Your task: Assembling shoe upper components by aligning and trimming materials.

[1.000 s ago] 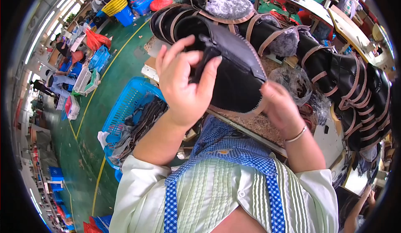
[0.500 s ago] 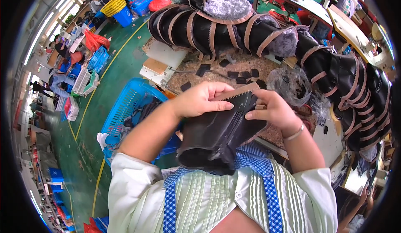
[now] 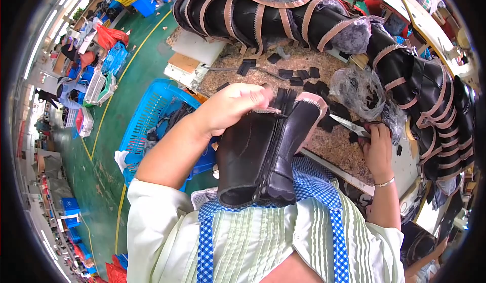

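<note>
Left hand (image 3: 230,108) clamped on the top edge of the black boot upper (image 3: 263,154), holding it upright against the chest, just off the bench (image 3: 329,146). Right hand (image 3: 377,146) closed on scissors (image 3: 352,126) at the bench, well apart from the upper. Step looks like trimming at the top edge. Next move likely needs the scissors brought across to the pinched edge while the left keeps it taut. Cut black scraps (image 3: 298,72) lie nearby.

bench (image 3: 334,151): speckled top | black leather scraps (image 3: 298,73) scattered | clear plastic bag (image 3: 362,90) | row of boot uppers (image 3: 283,14) along back
</note>
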Demonstrator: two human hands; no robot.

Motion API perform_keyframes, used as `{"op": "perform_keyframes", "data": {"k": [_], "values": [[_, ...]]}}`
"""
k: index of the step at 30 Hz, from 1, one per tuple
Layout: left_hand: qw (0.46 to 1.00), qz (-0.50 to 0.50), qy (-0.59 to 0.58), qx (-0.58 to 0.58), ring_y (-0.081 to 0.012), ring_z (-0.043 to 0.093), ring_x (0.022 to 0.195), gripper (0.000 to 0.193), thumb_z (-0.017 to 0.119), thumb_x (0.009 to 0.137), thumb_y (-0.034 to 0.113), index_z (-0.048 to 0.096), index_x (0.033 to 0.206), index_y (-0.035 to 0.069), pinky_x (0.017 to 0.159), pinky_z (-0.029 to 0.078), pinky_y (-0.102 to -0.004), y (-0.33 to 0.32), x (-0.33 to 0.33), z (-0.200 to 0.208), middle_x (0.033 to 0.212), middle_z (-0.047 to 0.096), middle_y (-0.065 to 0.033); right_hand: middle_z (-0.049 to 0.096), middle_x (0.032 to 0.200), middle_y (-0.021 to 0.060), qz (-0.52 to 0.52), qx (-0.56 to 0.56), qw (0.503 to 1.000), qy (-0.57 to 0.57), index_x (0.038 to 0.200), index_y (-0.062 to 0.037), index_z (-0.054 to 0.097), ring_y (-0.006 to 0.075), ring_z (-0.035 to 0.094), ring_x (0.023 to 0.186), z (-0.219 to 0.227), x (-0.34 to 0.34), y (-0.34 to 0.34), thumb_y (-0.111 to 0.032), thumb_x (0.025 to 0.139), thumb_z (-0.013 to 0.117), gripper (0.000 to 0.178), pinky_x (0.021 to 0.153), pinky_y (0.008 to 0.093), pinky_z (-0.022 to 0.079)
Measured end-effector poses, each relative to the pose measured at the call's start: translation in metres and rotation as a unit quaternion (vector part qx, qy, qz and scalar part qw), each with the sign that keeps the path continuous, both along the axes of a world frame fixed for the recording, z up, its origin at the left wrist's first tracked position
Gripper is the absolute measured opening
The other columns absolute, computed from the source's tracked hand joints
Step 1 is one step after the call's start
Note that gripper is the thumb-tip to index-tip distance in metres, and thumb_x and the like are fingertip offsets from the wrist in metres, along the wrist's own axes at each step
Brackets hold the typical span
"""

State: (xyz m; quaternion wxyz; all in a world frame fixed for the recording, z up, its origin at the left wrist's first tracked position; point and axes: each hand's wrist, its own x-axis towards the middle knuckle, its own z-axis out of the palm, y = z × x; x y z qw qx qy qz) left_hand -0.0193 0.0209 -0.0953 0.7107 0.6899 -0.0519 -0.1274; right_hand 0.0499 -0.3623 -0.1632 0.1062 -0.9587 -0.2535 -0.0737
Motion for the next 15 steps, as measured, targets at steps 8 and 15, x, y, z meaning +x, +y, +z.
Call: {"op": "perform_keyframes", "data": {"k": [8, 15], "values": [[0.979, -0.157, 0.115, -0.057, -0.0069, 0.057, 0.092, 0.039, 0.069, 0.083, 0.005, 0.054, 0.119, -0.003, 0.084, 0.047, -0.0230, -0.008, 0.001, 0.026, 0.105, 0.061, -0.0024, 0.051, 0.081, 0.0132, 0.071, 0.239, 0.965, -0.078, 0.091, 0.0038, 0.054, 0.0289, 0.049, 0.065, 0.054, -0.014, 0.001, -0.015, 0.060, 0.085, 0.048, 0.059, 0.0325, 0.044], [0.990, -0.143, -0.009, -0.009, -0.0112, 0.057, 0.100, 0.043, 0.068, 0.082, 0.001, 0.056, 0.124, -0.001, 0.088, 0.046, -0.0252, -0.012, -0.004, 0.023, 0.118, 0.059, -0.0047, 0.052, 0.082, 0.0121, 0.212, 0.110, 0.970, -0.036, 0.083, -0.0020, 0.056, 0.0324, 0.055, 0.072, 0.096, -0.021, 0.049, -0.037, 0.051, 0.086, 0.056, 0.062, 0.0361, 0.046]]}}
